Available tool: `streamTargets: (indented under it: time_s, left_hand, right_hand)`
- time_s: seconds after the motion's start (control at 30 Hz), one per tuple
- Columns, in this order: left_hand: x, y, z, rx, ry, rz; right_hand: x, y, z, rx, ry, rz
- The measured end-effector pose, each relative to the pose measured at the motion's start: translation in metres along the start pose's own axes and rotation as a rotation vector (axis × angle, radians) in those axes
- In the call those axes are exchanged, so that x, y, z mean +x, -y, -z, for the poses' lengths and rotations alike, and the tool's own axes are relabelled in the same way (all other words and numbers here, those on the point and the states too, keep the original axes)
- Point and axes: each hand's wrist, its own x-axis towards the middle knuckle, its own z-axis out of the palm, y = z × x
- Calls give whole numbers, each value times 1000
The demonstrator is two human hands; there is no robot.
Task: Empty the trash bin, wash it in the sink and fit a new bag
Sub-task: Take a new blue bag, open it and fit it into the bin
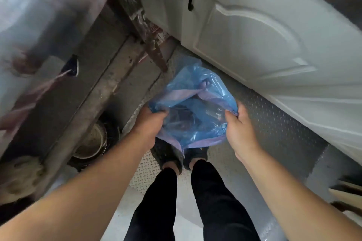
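Patterned metal floor (274, 123) runs along white cabinet doors (254, 45), with a worn concrete step (88, 94) to the other side. A person stands here, feet partly hidden beneath a blue bag (194, 92) held low in front of the legs. The left hand (151, 123) grips the bag's near-left rim, fingers curled into the plastic. The right hand (238, 129) pinches the right rim, so each grip is closed on the bag and its mouth is spread. Dark contents show faintly through the film. No bin is in view. Risks, as judged: thin plastic may tear at either grip if pulled apart hard, and a slipped rim would spill contents onto the floor and shoes (166, 154).
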Motion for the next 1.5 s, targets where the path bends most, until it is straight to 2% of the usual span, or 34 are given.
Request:
streamTargets:
  time_s: [0.13,0.27,0.43,0.53,0.73,0.83,0.9,1.07,1.2,1.3,1.37,1.43,1.5]
  left_hand:
    - [34,19,-9,238,51,-27]
    - [55,48,-14,412,151,32]
    - [84,77,-24,405,179,119]
    - [100,81,-33,323,176,72]
    - [117,59,-46,1,79,-45]
    - [124,53,-48,-50,54,-102]
    - [131,56,-52,24,71,-90]
    - [154,85,-53,513,-45,-67]
    - [171,96,-42,638,-130,-60]
    - [170,98,-37,658,-194,-138]
    - [166,100,-35,659,-248,-275]
    - [163,102,-34,653,-313,-416]
    - [163,104,-33,631,-371,-464]
  right_hand:
    - [18,-29,-24,-60,129,43]
    - [41,-72,-45,-206,207,-30]
    - [72,-110,-52,-235,163,-169]
    - [87,-116,-52,-202,131,-129]
    - [102,-105,-50,-147,-64,32]
    - [108,-103,-49,-161,-108,97]
    - [114,-107,-52,-187,-97,100]
    - [133,-134,-68,-310,0,-36]
    - [151,-149,-66,-383,-34,-115]
    - [158,-151,-63,-455,-84,-78]
    - [157,-153,-63,-473,-116,-30]
    - [154,-154,-66,-504,-170,93]
    - [154,-155,-70,-520,-211,220]
